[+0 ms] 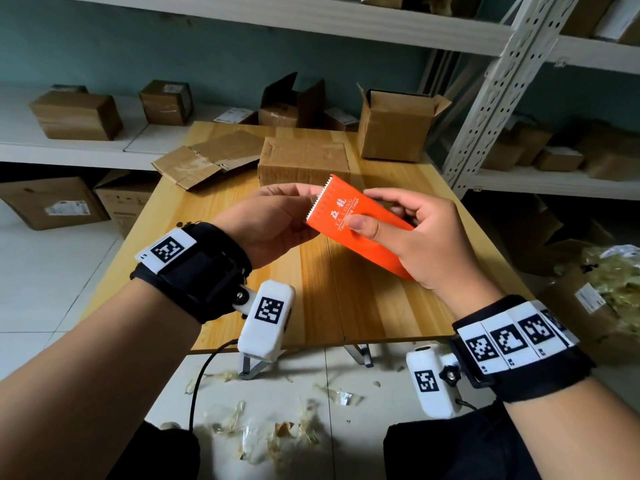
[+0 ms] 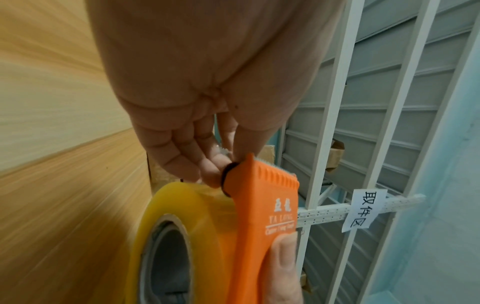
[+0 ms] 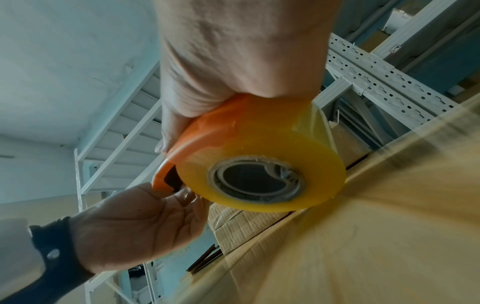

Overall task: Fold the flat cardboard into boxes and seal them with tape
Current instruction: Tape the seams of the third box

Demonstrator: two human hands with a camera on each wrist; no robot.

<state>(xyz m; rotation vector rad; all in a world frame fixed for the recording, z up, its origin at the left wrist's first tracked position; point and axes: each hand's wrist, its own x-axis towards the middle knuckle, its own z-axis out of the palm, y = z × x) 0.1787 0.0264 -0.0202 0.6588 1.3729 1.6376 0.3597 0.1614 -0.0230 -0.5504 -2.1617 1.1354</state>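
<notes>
Taping step, looks like. Right hand (image 1: pixel 412 233) wrapped round the orange tape dispenser (image 1: pixel 360 225), held over the table (image 1: pixel 363 299). Left hand (image 1: pixel 273 220) pinching at the tape end near the teeth. Closed box (image 1: pixel 304 161) waiting at 12 o'clock. Next: pull out a strip without tearing, probably.

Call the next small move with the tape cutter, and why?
Probably peel the tape's free end forward past the teeth. The right hand grips the orange tape cutter and its roll; the left hand has its fingers at the toothed edge. The closed box on the table waits behind.
</notes>
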